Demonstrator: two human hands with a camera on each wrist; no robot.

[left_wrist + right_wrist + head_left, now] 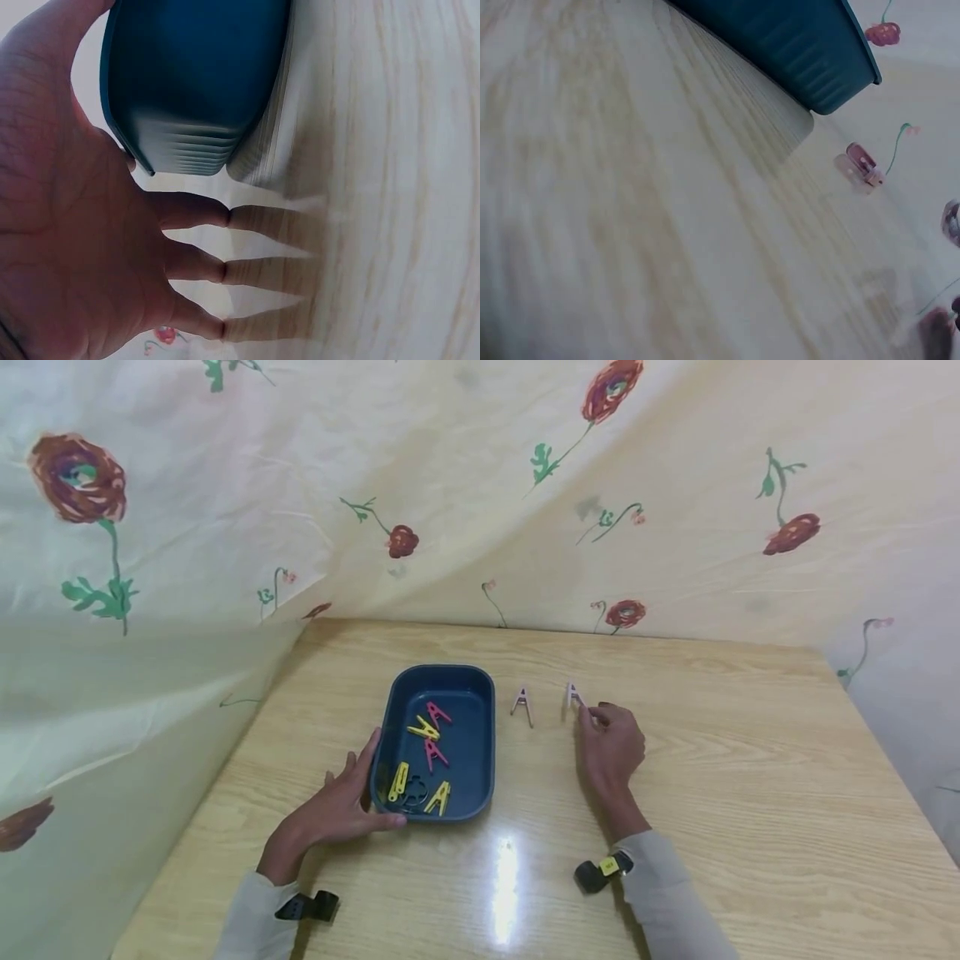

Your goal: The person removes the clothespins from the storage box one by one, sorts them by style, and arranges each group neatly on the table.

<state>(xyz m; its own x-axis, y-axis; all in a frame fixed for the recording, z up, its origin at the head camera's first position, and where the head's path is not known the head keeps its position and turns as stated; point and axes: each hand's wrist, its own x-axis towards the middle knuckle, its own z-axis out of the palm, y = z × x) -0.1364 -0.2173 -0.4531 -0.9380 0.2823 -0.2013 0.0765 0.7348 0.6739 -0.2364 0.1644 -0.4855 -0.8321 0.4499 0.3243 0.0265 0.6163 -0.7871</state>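
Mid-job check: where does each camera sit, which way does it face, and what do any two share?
Head: on the head, facing forward and down at the table and tray; the left hand and right hand both show.
Left wrist: on that wrist, facing the tray's outer wall; the left hand fills the picture's left side.
Right wrist: on that wrist, facing low across the table; of the right hand, at most dark slivers at the right edge.
Shared: head and right wrist both show the clothespin beside the tray.

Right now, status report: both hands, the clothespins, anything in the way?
Left hand touching blue tray. Right hand pinching pale clothespin. Second pale clothespin between right hand and tray. No other obstruction visible.
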